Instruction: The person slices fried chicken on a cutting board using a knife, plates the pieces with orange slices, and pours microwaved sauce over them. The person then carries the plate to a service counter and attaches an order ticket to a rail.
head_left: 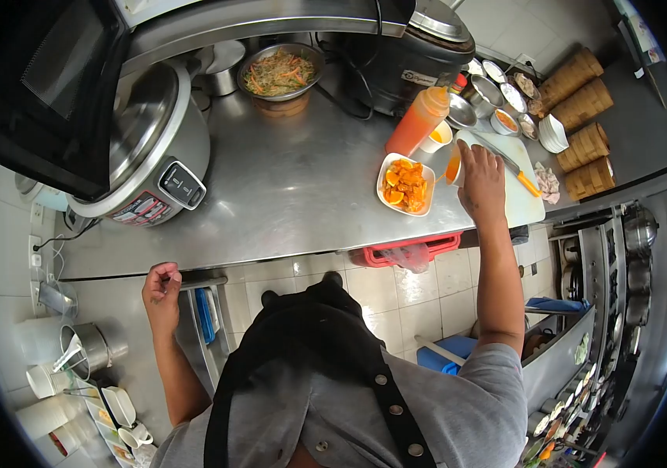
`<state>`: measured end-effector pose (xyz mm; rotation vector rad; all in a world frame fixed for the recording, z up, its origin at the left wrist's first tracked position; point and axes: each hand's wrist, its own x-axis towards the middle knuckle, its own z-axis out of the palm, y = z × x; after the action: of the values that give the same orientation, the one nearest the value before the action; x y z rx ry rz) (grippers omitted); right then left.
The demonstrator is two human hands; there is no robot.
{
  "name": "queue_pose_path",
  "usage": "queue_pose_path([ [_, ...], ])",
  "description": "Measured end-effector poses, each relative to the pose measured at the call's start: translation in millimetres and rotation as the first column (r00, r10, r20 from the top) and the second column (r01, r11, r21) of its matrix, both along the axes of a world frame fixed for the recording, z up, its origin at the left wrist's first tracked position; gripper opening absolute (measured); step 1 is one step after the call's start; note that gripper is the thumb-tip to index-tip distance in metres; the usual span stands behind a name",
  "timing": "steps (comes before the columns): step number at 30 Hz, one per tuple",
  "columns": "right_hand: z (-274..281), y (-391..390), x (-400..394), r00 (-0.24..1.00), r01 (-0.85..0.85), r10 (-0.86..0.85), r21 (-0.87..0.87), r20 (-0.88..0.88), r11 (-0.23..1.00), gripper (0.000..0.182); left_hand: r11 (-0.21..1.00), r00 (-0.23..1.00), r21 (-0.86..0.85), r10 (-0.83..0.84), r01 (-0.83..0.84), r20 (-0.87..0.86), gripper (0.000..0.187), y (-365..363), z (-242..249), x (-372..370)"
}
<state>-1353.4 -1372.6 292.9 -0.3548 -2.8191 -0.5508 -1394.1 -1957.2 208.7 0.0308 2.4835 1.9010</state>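
Note:
My right hand (481, 178) grips a small cup of orange sauce (452, 166), tilted towards the dish on its left. Beside it stands a white square dish (388, 204) holding orange-coated pieces of food (404, 186) with what look like egg or citrus wedges. A thin orange streak shows between cup and dish. Behind the dish leans, as seen here, a squeeze bottle of orange sauce (419, 121), next to a white tub (437, 137). My left hand (162, 295) hangs near the counter's front edge with its fingers loosely curled, and no object shows in it.
A white cutting board (522, 204) bears an orange-handled knife (527, 182). A rice cooker (146, 156) stands at the left and a bowl of noodles (280, 74) at the back. Metal bowls (483, 93) and bamboo steamers (583, 144) line the right. A red bin (411, 249) is below the counter.

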Motion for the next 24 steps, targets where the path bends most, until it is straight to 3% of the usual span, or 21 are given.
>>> queue_pose_path([
  [3, 5.0, -6.1, 3.8, 1.000, -0.006, 0.007, -0.022, 0.007, 1.000, 0.083, 1.000, 1.000, 0.007, -0.005, 0.005, -0.001, 0.018, -2.3, -3.9, -1.8],
  [6, 10.6, -20.6, 2.3, 0.994, -0.093, 0.092, -0.021, -0.061, 0.995, 0.058, 1.000, 1.000, 0.021, -0.007, 0.007, 0.004, 0.019, -3.3, -6.4, -2.2],
  [12, 9.3, -35.4, -25.1, 0.987, -0.155, 0.156, 0.015, -0.042, 0.988, 0.059, 1.000, 1.000, -0.007, -0.006, 0.006, 0.007, 0.019, -2.7, -1.2, -0.5],
  [16, 4.7, -37.0, -42.8, 0.980, -0.189, 0.191, 0.045, -0.059, 0.981, 0.074, 1.000, 1.000, 0.014, 0.011, -0.011, 0.007, 0.018, -7.0, -2.5, 4.1],
  [24, 6.2, -49.2, -59.4, 0.980, -0.200, 0.200, 0.091, 0.007, 0.976, 0.064, 0.996, 0.997, 0.047, 0.072, -0.074, 0.029, 0.019, -17.6, -7.9, 15.8],
])
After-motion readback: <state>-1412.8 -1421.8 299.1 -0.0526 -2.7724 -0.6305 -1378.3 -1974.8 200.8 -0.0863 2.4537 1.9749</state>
